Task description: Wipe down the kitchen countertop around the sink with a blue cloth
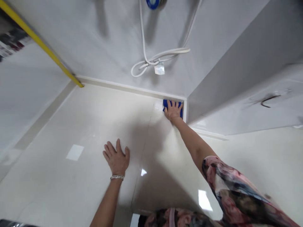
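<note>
In the corner of the pale, glossy floor [101,110], a blue cloth [167,102] lies against the skirting. My right hand [173,111] presses down on it with the arm stretched far forward and the fingers spread over it. Part of the cloth is hidden under the palm. My left hand [117,160] rests on the floor nearer to me, fingers apart and nothing in it. A silvery bracelet [117,177] circles the left wrist.
A white cable [163,56] hangs in a loop on the far wall, with a small tag [159,68]. On the left, a yellow pipe [44,44] runs down the wall corner. A wall edge juts out at right, bearing a bent hook [270,101].
</note>
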`<state>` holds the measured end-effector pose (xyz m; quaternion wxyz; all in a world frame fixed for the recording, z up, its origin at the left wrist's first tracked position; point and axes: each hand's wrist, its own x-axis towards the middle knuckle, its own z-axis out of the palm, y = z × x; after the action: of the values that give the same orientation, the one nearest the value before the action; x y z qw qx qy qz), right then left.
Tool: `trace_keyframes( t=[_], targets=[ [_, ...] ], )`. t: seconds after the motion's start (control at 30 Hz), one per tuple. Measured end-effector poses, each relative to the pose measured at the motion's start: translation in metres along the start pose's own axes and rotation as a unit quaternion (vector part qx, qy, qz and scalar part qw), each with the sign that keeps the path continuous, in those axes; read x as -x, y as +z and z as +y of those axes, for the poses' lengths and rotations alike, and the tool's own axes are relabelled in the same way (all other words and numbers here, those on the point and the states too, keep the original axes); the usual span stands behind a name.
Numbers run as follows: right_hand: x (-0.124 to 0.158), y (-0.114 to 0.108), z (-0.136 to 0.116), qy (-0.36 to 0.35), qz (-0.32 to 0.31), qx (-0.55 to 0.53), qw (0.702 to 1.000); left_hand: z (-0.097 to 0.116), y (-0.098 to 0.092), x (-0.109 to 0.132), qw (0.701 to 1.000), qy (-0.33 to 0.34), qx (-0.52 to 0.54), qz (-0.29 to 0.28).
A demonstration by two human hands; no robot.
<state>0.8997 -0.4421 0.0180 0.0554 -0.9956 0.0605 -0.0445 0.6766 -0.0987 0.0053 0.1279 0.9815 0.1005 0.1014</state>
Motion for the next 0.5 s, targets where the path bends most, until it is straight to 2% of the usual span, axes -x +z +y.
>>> trace_keyframes(
  t=[0.13,0.23,0.37,0.5],
  targets=[
    [0.027,-0.013,-0.01,0.028,-0.032,0.016,0.999,0.001,0.001,-0.001,1.0,-0.011,0.016,0.006],
    [0.065,-0.02,-0.023,0.03,-0.045,0.026,0.998,0.002,0.001,-0.003,0.999,-0.016,0.035,0.01],
    [0.146,-0.023,-0.032,-0.032,-0.047,0.021,0.998,0.001,0.004,-0.005,0.998,-0.014,0.055,0.033],
    [0.246,-0.027,-0.02,-0.129,-0.045,-0.011,0.991,0.0,0.01,-0.005,0.995,-0.011,0.077,0.056]
  ],
)
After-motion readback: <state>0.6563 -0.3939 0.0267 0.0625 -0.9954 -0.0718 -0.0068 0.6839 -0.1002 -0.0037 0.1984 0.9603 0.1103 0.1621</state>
